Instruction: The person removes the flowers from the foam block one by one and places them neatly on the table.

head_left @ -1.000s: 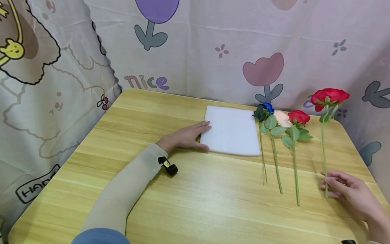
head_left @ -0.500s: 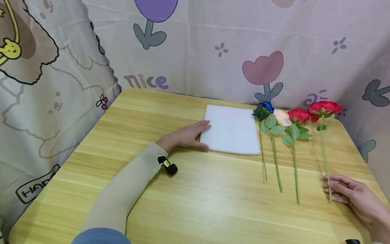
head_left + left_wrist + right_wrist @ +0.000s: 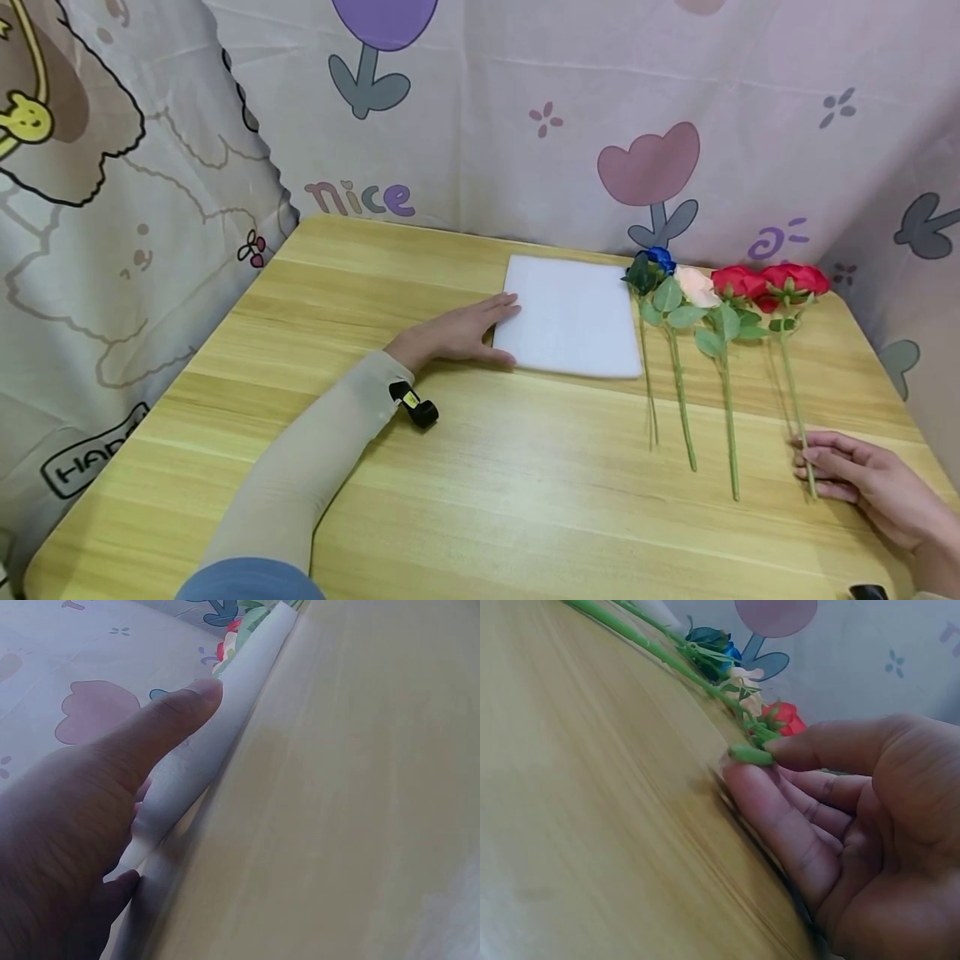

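Observation:
My right hand (image 3: 873, 479) pinches the lower stem of a large red artificial rose (image 3: 795, 283) between thumb and fingers, near the table's right side. In the right wrist view the cut end of that green stem (image 3: 750, 755) shows between thumb and finger. My left hand (image 3: 465, 331) rests with extended fingers on the left edge of a white foam sheet (image 3: 573, 317). To the sheet's right lie a blue rose (image 3: 659, 260), a pale pink rose (image 3: 696, 286) and a smaller red rose (image 3: 737, 283), stems toward me. The held rose's head touches or overlaps the smaller red one.
The wooden table (image 3: 450, 500) ends at a patterned curtain (image 3: 510, 125) behind it and on both sides. A small black wrist camera (image 3: 418, 410) sits on the left sleeve (image 3: 330, 450).
The large red rose's head has come down and to the left, beside the smaller red rose. My right hand has shifted slightly; the left hand stays on the foam sheet.

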